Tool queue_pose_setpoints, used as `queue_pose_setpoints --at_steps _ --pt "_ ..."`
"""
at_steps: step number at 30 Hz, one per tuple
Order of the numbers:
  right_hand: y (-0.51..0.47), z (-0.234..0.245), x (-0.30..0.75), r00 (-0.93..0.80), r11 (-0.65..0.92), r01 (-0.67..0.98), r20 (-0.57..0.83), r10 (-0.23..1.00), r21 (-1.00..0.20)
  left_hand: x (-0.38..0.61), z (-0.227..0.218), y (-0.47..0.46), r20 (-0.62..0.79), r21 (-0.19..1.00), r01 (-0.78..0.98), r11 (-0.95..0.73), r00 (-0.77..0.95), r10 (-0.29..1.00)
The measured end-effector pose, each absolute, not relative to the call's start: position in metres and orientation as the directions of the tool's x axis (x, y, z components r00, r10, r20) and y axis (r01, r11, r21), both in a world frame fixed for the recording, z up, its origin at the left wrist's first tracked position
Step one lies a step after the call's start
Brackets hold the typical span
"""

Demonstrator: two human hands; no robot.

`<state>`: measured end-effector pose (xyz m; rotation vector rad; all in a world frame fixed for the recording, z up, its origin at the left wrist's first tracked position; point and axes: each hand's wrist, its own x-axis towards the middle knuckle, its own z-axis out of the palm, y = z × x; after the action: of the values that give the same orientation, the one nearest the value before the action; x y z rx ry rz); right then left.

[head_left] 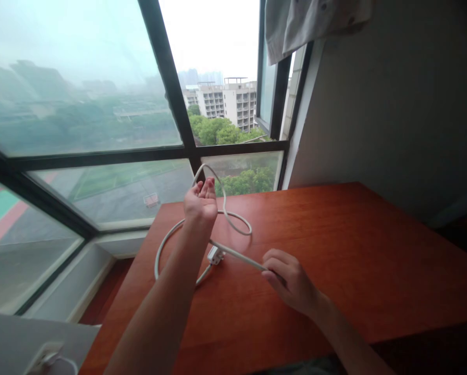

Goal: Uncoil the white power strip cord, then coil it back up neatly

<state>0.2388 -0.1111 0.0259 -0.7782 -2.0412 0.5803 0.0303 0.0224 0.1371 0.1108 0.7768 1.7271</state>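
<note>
A white power cable (239,255) is strung between my hands and trails in loose loops over the reddish-brown table. My left hand (201,202) is raised above the far left part of the tabletop, palm turned up and fingers curled. One loop of the cable rises behind those fingers; the exact grip there is partly hidden. Lower and to the right, my right hand (290,276) pinches the cable between thumb and fingers. Beneath the stretch between them, a white plug (216,255) rests on the table, just right of my left forearm.
The wooden table (335,239) reaches toward a dark-framed window (233,151), whose right pane is swung open. A grey curtain (315,23) hangs at the upper right beside a wall. At the lower left is a wall socket (46,357) with a white cord.
</note>
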Motion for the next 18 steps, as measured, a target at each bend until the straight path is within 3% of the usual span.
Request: queue_pose_setpoints --at_steps 3,5,8,11,14,18 --pt "-0.115 0.041 0.257 -0.348 0.669 0.268 0.578 0.738 -0.693 0.025 0.129 0.003 -0.265 0.562 -0.826 -0.047 -0.234 0.936" --pt "-0.117 0.052 0.266 -0.266 0.635 0.206 0.582 0.768 -0.745 0.02 0.123 -0.006 -0.181 0.652 -0.755 -0.067 -0.241 0.954" --pt "-0.118 0.068 0.274 -0.084 0.557 0.046 0.553 0.829 -0.829 0.007 0.111 -0.012 0.001 0.811 -0.538 -0.23 -0.392 0.92" --pt "-0.114 0.085 0.277 0.14 0.525 -0.175 0.506 0.851 -0.833 -0.009 0.097 -0.015 0.168 0.913 -0.253 -0.321 -0.485 0.858" --pt "-0.107 0.102 0.282 0.278 0.497 -0.387 0.416 0.866 -0.777 -0.022 0.092 -0.02 0.287 0.956 0.02 -0.294 -0.281 0.916" --pt "-0.088 0.108 0.303 0.298 0.331 -0.724 0.158 0.941 -0.605 -0.032 0.094 -0.03 0.157 0.976 0.144 -0.161 0.04 0.987"
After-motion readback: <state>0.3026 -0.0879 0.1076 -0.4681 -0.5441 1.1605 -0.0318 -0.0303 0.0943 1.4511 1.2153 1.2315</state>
